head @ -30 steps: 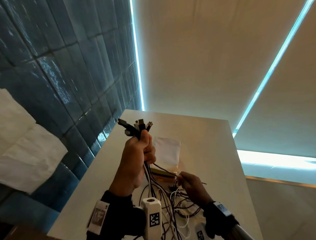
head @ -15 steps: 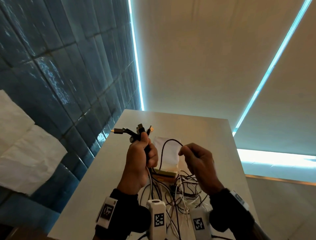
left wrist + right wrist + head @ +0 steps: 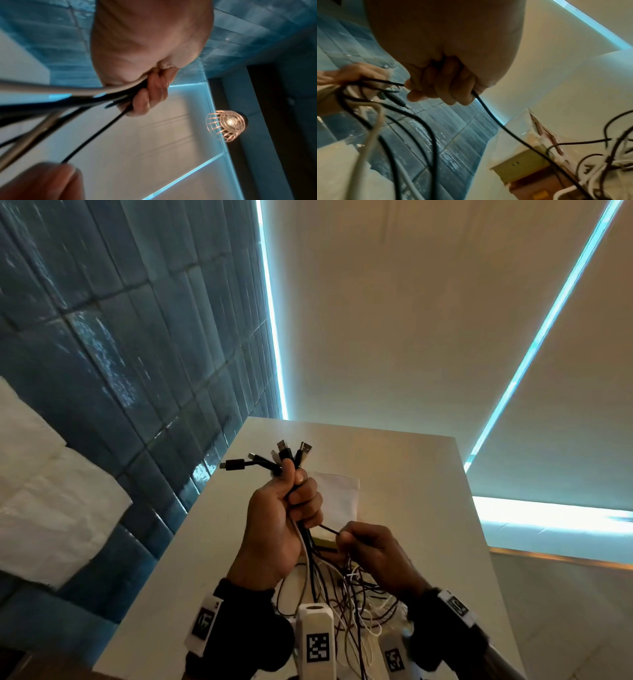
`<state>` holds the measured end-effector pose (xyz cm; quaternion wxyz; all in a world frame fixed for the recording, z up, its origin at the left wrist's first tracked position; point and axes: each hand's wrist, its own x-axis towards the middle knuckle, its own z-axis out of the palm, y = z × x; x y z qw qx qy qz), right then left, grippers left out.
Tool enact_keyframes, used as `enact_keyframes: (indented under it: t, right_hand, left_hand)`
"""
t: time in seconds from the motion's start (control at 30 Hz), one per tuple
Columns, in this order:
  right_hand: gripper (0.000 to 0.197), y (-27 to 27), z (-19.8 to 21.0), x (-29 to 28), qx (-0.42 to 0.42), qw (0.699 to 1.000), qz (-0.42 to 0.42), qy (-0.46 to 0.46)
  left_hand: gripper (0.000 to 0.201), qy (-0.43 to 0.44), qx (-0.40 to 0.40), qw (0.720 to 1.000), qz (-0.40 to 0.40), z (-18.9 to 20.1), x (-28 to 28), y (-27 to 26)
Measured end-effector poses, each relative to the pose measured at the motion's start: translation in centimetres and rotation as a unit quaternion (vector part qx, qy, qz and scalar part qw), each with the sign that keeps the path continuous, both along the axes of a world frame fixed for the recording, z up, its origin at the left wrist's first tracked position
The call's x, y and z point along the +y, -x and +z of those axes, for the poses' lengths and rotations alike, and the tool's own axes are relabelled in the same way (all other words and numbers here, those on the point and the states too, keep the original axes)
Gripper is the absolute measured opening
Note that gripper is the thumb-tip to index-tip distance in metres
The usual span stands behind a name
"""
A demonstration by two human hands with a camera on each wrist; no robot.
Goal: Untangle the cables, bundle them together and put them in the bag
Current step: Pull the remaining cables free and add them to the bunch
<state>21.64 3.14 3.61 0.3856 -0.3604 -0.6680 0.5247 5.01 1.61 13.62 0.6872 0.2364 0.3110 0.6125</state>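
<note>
So here's where I'm at: my left hand (image 3: 279, 529) has a fist clenched round the gathered cables (image 3: 310, 546), held up above the middle of the bench (image 3: 411, 508), plug ends (image 3: 281, 455) fanned out the top and the cords running straight down out of the fist. My right hand (image 3: 371, 556) sits just beside and below it, toward the near edge, pinching one thin black cable (image 3: 329, 529) that runs from the bottom of the left fist across to my right fingers (image 3: 447, 82).

That's the bit that matters. The strand's long axis goes left fist to right hand and on down into the tangle (image 3: 356, 604) lying on the bench at the near edge. So I reckon the pull has to go along that line, away from the left hand, or it'll just cinch the knot tighter.

Bag (image 3: 337, 498) lies flat on the bench beyond both hands, nothing in it yet as far as I can tell.
</note>
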Motion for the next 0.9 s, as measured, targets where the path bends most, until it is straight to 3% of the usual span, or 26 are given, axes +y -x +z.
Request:
enact_keyframes:
  t: [0.27, 0.7, 0.8, 0.9]
  right_hand:
    - [0.027, 0.0, -4.3, 1.9, -0.041, 0.999, -0.007, 0.017]
    - [0.027, -2.1, -10.8, 4.2, -0.14, 0.985, -0.087, 0.056]
    - [0.031, -2.6, -10.5, 3.8, -0.158, 0.976, -0.129, 0.075]
    - [0.032, -2.4, -7.1, 3.6, -0.114, 0.965, -0.223, 0.079]
  left_hand:
    - [0.03, -0.022, 0.072, 0.996, 0.042, -0.1, -0.2, 0.8]
    - [0.022, -0.065, 0.065, 0.996, 0.004, 0.6, -0.8, 2.8]
    - [0.022, -0.046, 0.068, 0.996, 0.021, 0.6, -0.7, 3.0]
    - [0.029, -0.016, 0.105, 0.994, 0.035, 0.5, -0.2, 2.6]
